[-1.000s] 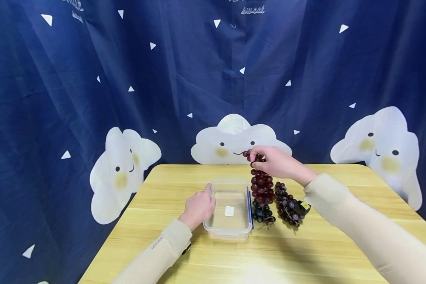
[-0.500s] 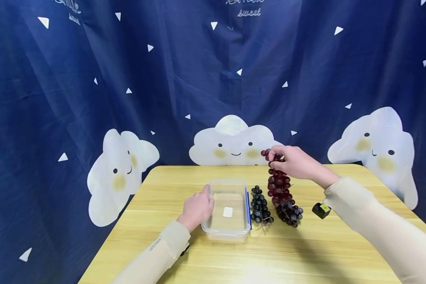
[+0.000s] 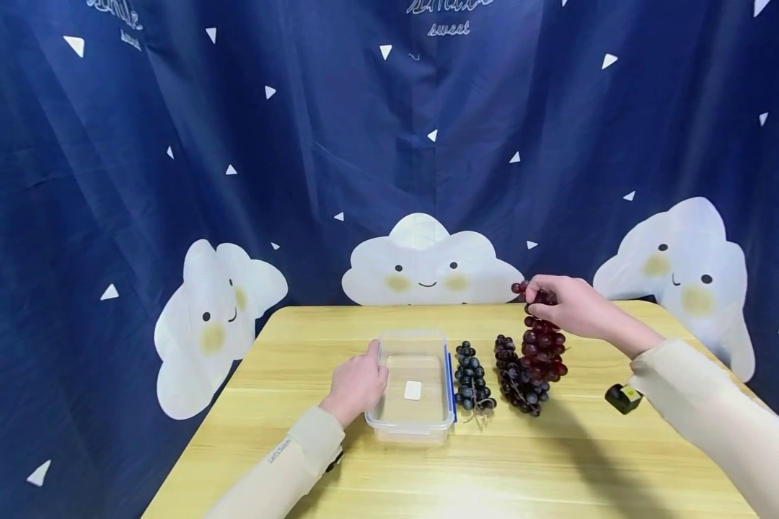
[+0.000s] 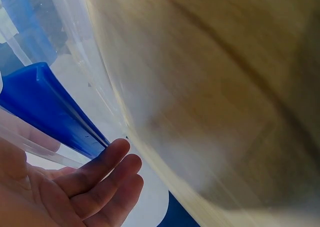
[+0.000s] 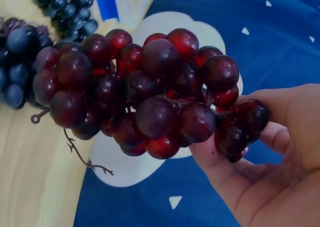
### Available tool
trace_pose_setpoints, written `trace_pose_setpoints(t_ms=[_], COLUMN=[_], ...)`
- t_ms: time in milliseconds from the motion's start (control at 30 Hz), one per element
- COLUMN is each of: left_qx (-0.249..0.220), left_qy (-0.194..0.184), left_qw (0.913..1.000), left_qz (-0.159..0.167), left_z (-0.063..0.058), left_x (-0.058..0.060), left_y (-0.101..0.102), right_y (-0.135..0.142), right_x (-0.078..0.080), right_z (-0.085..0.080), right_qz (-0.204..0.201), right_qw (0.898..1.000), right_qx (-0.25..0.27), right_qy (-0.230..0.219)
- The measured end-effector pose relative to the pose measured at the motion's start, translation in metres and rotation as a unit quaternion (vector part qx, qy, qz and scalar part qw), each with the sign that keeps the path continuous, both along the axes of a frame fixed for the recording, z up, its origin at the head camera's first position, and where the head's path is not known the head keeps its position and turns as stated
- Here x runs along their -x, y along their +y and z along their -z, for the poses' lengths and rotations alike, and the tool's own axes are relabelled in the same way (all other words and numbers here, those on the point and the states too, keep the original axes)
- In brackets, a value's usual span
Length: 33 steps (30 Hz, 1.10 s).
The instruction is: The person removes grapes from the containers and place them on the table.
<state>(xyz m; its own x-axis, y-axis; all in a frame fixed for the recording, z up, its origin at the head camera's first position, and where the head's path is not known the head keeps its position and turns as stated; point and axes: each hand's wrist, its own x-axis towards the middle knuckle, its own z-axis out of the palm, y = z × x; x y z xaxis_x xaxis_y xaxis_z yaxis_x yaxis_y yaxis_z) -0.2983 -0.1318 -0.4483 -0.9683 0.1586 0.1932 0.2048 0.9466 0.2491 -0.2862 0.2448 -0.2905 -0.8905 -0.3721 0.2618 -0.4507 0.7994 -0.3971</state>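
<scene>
In the head view, my right hand (image 3: 574, 306) pinches a bunch of dark red grapes (image 3: 543, 353) by its upper end, so that it hangs over the right part of the table. The right wrist view shows the thumb and fingers at one end of these red grapes (image 5: 160, 97). My left hand (image 3: 357, 382) grips the left side of a clear plastic container (image 3: 410, 425). In the left wrist view, my fingers (image 4: 107, 174) lie by a blue clip flap (image 4: 55, 107) at the clear wall. Two bunches lie right of the container: blue-black grapes (image 3: 471, 375) and dark purple grapes (image 3: 516, 378).
A small black object with a yellow label (image 3: 623, 398) sits beneath the right cuff. The wooden table (image 3: 493, 468) ends at a dark blue curtain (image 3: 311, 144) with white clouds. A blue strip (image 3: 451, 386) runs along the container's right side.
My right hand has moved right with the red grapes, from above the blue-black bunch to past the purple one. My left hand stays at the container. The view has shifted slightly.
</scene>
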Motion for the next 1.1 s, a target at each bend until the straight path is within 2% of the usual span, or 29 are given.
trace_pose_setpoints(t_ms=[333, 567, 800, 933, 1100], left_qx=[0.002, 0.003, 0.006, 0.007, 0.002], left_qy=[0.006, 0.009, 0.009, 0.011, 0.006], left_qw=[1.0000, 0.9999, 0.9999, 0.9999, 1.0000], left_qz=[0.004, 0.006, 0.008, 0.011, 0.006], left_z=[0.000, 0.002, 0.002, 0.001, 0.000], left_x=[0.000, 0.001, 0.002, 0.004, 0.004], left_y=[-0.002, -0.002, -0.003, -0.003, -0.004], right_y=[0.026, 0.039, 0.051, 0.058, 0.063], right_x=[-0.004, -0.006, -0.009, -0.012, -0.012], right_z=[0.017, 0.026, 0.033, 0.037, 0.043], right_qz=[0.008, 0.011, 0.023, 0.032, 0.025], right_qw=[1.000, 1.000, 0.999, 0.999, 1.000], right_qx=[0.016, 0.002, 0.001, -0.006, -0.009], right_qy=[-0.023, -0.002, -0.024, -0.022, -0.006])
